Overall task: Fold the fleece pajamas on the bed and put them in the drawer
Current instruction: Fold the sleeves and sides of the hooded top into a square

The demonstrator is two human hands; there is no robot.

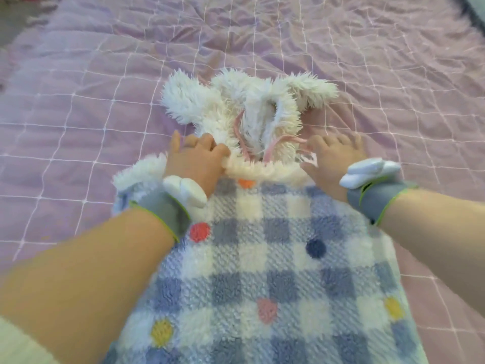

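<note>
Lilac quilting covers the bed (78, 106), stretching out on all sides of both hands. Blue-and-white checked fleece pajamas (262, 271), dotted in red, yellow, pink and navy, lie flat on it beneath the forearms, their shaggy white part bunched just beyond the fingers. The left hand (195, 158) and right hand (333, 156), fingers curled, each grip the cream fleece trim between them. Grey wristbands (162, 214) carry white pieces. Pink cords (240, 132) trail between the hands.
</note>
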